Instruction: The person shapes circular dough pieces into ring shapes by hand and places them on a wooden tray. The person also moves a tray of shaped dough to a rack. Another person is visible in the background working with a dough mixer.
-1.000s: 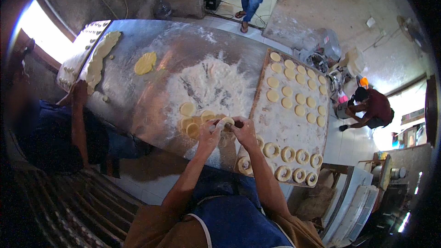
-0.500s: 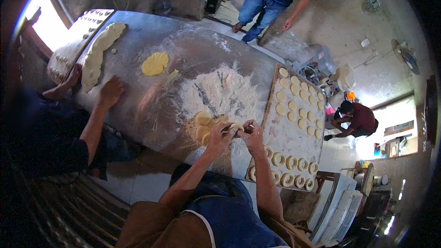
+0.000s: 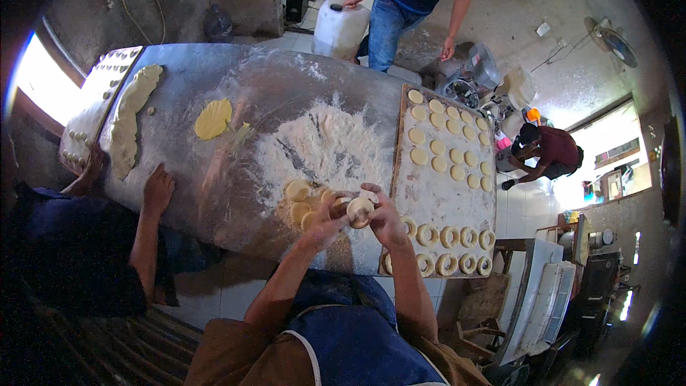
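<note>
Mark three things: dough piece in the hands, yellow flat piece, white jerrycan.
Held dough piece [image 3: 358, 206]: head view, upper part of its face.
Yellow flat piece [image 3: 213, 120]: head view, middle of its top.
White jerrycan [image 3: 338, 33]: head view, middle of its side.

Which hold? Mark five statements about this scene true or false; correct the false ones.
1. The left hand and right hand hold a pale, round dough piece. True.
2. Pale dough rings lie at the flour-dusted rectangular board's far end. False: near end; flat pale discs lie far.
3. The flat yellow mass lies left of the white flour patch. True.
4. The person in blue jeans touches a red barrel. False: a white plastic container.
5. The long pale dough slab lies on the grey metal tabletop. True.
</note>
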### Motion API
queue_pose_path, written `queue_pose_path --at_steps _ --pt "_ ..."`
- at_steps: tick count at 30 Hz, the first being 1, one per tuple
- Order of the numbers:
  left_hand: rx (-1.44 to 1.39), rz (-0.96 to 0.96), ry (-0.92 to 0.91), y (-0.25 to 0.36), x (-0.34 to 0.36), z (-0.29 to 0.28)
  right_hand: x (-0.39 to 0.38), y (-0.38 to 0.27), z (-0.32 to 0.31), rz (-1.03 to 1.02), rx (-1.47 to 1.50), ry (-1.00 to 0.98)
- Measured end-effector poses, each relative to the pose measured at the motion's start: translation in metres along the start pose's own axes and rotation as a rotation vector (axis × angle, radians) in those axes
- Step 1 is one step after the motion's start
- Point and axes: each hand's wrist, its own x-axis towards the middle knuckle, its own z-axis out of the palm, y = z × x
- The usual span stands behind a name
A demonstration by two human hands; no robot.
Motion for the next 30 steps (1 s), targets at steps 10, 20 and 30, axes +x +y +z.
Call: queue_pose_path --at_steps 10,20,30 --pt "-0.109 0.127 0.214 -0.034 0.031 0.033 0.001 0.007 -0.031 0.036 -0.251 0.292" --pt "0.343 0.127 0.316 -0.070 0.067 0.083 -0.023 -0.019 -0.054 -0.207 -0.520 0.392" --pt "0.268 0.040 0.273 -0.139 0.088 0.106 -0.033 -0.017 -0.133 -0.165 -0.645 0.348"
